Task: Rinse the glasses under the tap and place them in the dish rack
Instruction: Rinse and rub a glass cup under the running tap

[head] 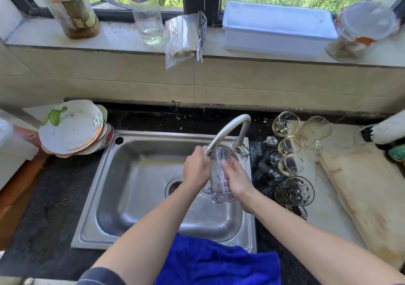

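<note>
Nearest, a blue cloth lay draped over the front rim of the steel sink.

Over the basin, both grips were curled round one tall clear glass. The left grip held it high, near the mouth. The right grip wrapped the side lower down. The glass sat mouth-up under the spout of the tap, with water running off its base.

Judged light, rigid and thin-walled; wet, so slippery. It would chip against steel. Best held round the body with a full wrap, not by the rim.

The spout was at the mouth, touching or just clear, I could not tell. Headroom was scant; it seemed wise to lower the glass before swinging it out.

Right of the tap, stemmed glasses crowded the dark bench, a risk to the elbow. Stacked plates overhung the sink's far left corner. No dish rack showed. Farthest, bottles and a white box stood on the windowsill.
</note>
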`<state>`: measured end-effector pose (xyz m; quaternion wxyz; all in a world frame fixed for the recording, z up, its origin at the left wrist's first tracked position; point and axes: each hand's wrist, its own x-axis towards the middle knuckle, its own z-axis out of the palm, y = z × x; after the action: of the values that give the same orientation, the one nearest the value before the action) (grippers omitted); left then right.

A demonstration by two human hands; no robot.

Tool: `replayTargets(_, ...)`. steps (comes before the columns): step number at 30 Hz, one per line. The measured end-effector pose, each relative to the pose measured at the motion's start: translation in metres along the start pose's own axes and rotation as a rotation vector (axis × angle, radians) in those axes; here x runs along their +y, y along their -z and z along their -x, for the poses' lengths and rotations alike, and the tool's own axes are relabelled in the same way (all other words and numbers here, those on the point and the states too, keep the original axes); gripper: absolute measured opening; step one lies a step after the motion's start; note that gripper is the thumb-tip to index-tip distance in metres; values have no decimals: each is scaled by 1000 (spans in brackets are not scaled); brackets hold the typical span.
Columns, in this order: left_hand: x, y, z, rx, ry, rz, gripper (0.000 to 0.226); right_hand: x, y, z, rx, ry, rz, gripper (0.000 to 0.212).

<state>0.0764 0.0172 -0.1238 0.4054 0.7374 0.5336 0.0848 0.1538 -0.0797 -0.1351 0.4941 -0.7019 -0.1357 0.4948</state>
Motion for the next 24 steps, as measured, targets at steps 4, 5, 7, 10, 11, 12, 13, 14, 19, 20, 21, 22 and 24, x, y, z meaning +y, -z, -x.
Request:
replayTargets(4,-8,-18,7,-55,-14,20,31,-13,6,-1,78,36,-40,44)
replayTargets(5,-12,-18,3,-37,27,70,32,-11,6,2,53,42,-41,50)
replayTargets(7,-14,-17,2,-15,52,110,30,-12,9,6,25,43,-44,60)
replayTargets(10,-10,-15,13,19,61,176,22,-21,14,-2,-7,22,-20,62)
replayTargets(11,-10,-15,13,39,58,200,19,-23,13,-2,-41,-4,3,63)
replayTargets(12,-9,-11,12,52,55,206,19,-24,11,-1,-77,-31,14,69)
replayTargets(13,-10,-9,8,55,63,200,23,-20,10,2,-124,-69,7,78)
replayTargets(14,-9,-4,3,50,73,203,30,-15,10,4,-167,-96,-1,83)
replayTargets(19,-15,17,-14,-107,191,345,47,-5,22,18,-343,-120,-14,83)
replayTargets(20,-14,20,-14,-191,218,352,44,-6,25,18,-347,-113,-5,81)
replayTargets(21,-12,22,-12,-275,245,369,40,-9,28,18,-346,-91,31,81)
replayTargets(22,-9,25,-11,-357,271,409,32,-13,30,16,-339,-61,113,80)
replayTargets(24,-7,29,-11,-507,309,497,20,-22,32,9,-334,15,270,73)
